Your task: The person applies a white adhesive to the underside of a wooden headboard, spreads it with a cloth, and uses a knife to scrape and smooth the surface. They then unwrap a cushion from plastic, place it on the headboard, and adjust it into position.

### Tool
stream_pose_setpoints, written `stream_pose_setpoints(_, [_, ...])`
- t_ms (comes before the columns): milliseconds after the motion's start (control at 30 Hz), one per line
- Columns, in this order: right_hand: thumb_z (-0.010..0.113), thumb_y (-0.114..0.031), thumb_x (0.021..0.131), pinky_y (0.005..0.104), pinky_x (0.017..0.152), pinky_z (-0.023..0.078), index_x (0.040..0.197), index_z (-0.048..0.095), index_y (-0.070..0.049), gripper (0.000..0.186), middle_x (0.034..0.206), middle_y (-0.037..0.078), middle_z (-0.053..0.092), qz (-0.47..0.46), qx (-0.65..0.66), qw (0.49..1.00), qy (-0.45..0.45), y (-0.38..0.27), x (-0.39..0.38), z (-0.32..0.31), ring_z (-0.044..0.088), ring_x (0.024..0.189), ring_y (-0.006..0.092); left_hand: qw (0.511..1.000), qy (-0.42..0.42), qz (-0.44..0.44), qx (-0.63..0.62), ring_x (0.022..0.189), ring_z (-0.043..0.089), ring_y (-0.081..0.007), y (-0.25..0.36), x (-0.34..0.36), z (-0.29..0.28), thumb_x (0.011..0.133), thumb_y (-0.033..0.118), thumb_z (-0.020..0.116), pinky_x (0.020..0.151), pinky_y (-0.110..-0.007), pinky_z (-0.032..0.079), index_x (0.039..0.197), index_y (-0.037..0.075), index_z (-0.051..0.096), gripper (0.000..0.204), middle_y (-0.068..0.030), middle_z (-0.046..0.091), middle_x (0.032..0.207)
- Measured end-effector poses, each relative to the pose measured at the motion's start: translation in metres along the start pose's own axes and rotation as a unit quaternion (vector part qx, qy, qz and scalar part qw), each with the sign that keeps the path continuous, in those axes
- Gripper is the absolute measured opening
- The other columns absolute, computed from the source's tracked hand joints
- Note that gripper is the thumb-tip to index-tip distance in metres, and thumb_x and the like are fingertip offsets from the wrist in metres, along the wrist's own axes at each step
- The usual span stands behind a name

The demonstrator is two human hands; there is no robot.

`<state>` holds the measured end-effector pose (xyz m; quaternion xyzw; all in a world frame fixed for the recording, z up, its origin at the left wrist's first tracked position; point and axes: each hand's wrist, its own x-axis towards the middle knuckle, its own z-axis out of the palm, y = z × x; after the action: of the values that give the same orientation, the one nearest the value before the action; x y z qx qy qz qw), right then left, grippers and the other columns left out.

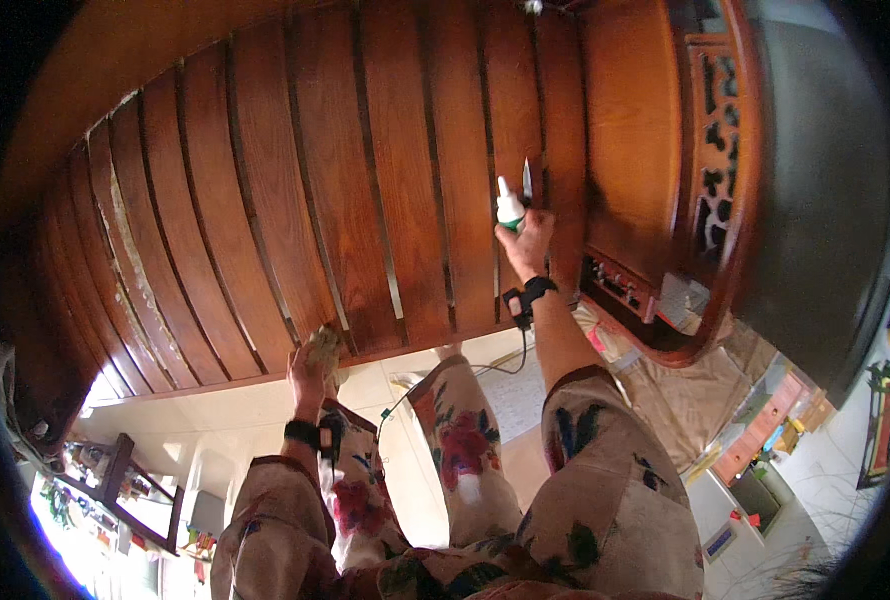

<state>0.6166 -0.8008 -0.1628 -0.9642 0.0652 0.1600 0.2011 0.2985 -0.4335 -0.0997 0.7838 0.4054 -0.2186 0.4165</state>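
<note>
My right hand [527, 245] is closed around a small squeeze bottle [510, 208] with a white pointed nozzle and a green body. Beside the bottle a pointed silver blade [527, 180] sticks out past my fingers; its handle is mostly hidden, and I cannot tell if it is held too. Both are over the brown wooden slats [395, 190] of a large bench-like seat. At the seat's front edge, my left hand [308, 378] grips a crumpled yellowish-green cloth [323, 346]. Whitish residue [130, 250] runs along a gap between slats at the left.
A carved wooden armrest [722, 150] rises at the right end of the seat. Brown wrapping sheet [680, 390] and boxes lie on the floor to the right. A thin black cable [505, 371] hangs from my right wrist strap. A dark wooden rack [115, 470] stands at the lower left.
</note>
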Motion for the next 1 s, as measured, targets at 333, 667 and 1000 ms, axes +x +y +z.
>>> stream_pose_setpoints(333, [0.08, -0.023, 0.077, 0.0347, 0.078, 0.05, 0.111, 0.065, -0.001, 0.043, 0.1, 0.006, 0.068, 0.098, 0.275, 0.949, -0.122, -0.048, -0.124, -0.056, 0.062, 0.088, 0.0165, 0.927, 0.049, -0.058, -0.367, 0.113, 0.053, -0.0197, -0.039, -0.093, -0.113, 0.101, 0.017, 0.051, 0.096, -0.036, 0.046, 0.138, 0.008, 0.042, 0.039, -0.0069, 0.055, 0.127])
stream_pose_setpoints(667, [0.078, -0.011, 0.076, 0.0288, 0.08, 0.048, 0.114, 0.057, -0.003, 0.044, 0.098, 0.001, 0.06, 0.182, 0.424, 0.883, -0.089, -0.159, -0.357, -0.272, 0.056, 0.09, 0.0115, 0.973, -0.058, -0.09, -0.203, 0.111, 0.057, -0.0273, -0.224, -0.204, -0.294, 0.103, 0.034, 0.044, 0.09, -0.039, 0.05, 0.135, -0.002, 0.044, 0.049, -0.019, 0.057, 0.124])
stream_pose_setpoints(1000, [0.075, -0.011, 0.079, 0.0312, 0.084, 0.049, 0.125, 0.053, -0.004, 0.052, 0.103, 0.002, 0.061, 0.06, 0.526, 0.833, -0.16, -0.251, -0.397, -0.354, 0.059, 0.095, 0.0136, 0.951, 0.104, 0.017, 0.292, 0.084, 0.065, -0.0345, -0.242, -0.354, -0.315, 0.089, 0.044, 0.063, 0.07, -0.043, 0.054, 0.123, 0.008, 0.057, 0.05, -0.0175, 0.067, 0.1])
